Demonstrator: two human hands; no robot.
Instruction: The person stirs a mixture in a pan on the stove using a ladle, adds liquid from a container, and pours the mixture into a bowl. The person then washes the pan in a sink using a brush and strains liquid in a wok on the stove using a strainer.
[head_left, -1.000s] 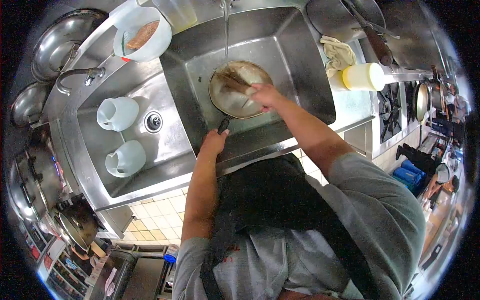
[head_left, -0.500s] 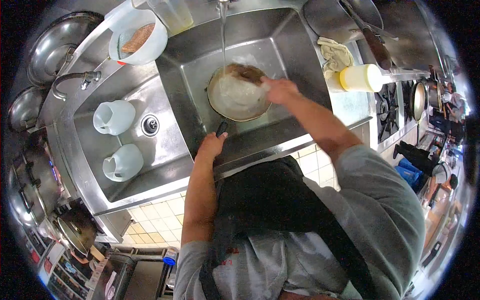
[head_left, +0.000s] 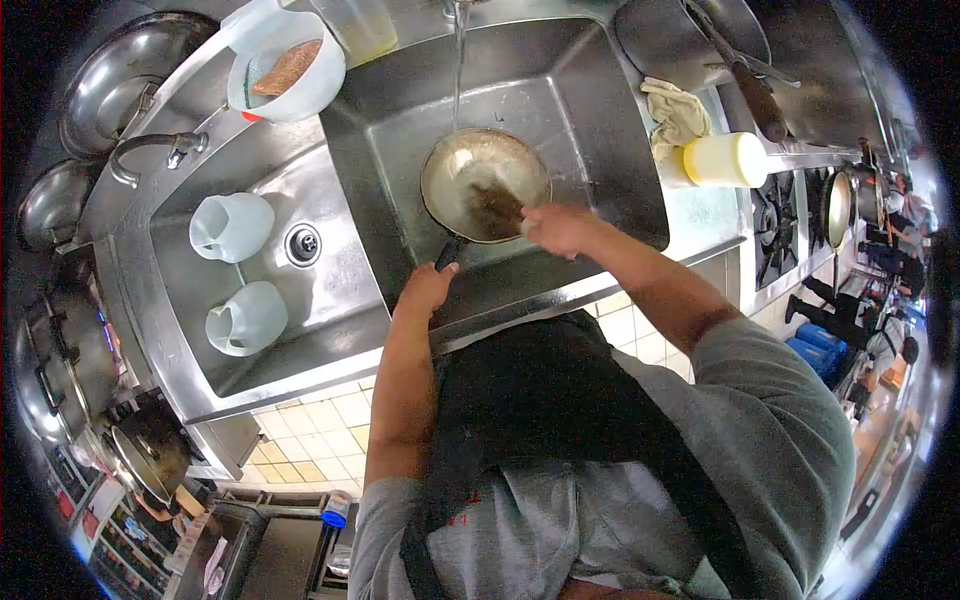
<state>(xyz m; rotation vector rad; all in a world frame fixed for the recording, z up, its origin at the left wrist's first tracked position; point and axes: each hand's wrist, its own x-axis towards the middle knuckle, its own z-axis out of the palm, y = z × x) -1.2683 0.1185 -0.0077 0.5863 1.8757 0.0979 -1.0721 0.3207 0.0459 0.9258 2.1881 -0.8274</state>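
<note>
In the right-hand sink basin (head_left: 610,130) a round frying pan (head_left: 470,165) lies under a thin stream of tap water (head_left: 458,75). My left hand (head_left: 430,287) is wrapped round the pan's black handle (head_left: 449,252). A brown brush (head_left: 492,204), blurred by motion, is in my closed right hand (head_left: 560,228), its bristles against the lower right part of the pan's inside.
Two translucent cut jugs (head_left: 232,227) lie in the left basin by the drain (head_left: 303,244). A white container (head_left: 325,85) holds a brown scrubber. A cloth (head_left: 678,112), a yellow-white bottle (head_left: 728,160) and stove burners (head_left: 775,225) are at right. People stand far right.
The brush in my right hand has swept across the pan, first to its upper side, then down to its lower right. My left hand keeps hold of the handle.
</note>
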